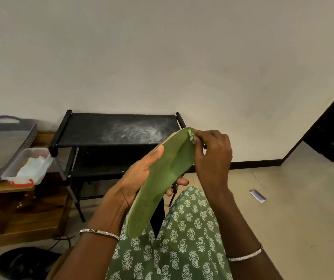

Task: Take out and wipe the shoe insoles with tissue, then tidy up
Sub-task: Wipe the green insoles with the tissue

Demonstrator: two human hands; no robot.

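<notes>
Black rack behind | left hand grips green insole | right hand pinches indistinct wad at its tip

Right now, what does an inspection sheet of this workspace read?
Surface: black rack, top shelf smeared with white marks; wooden table to its left.
Job's things: green insole held up over the lap; clear box of white tissue-like paper on the table; black shoe on the floor.
Clutter: dark tray on the table; paper slip on the floor.
Hands: left hand grips the insole's middle; right hand pinches a small crumpled wad at its upper end.
Cables: one black cable on the floor by the table.
Surroundings: bare wall, dark door at right.
</notes>
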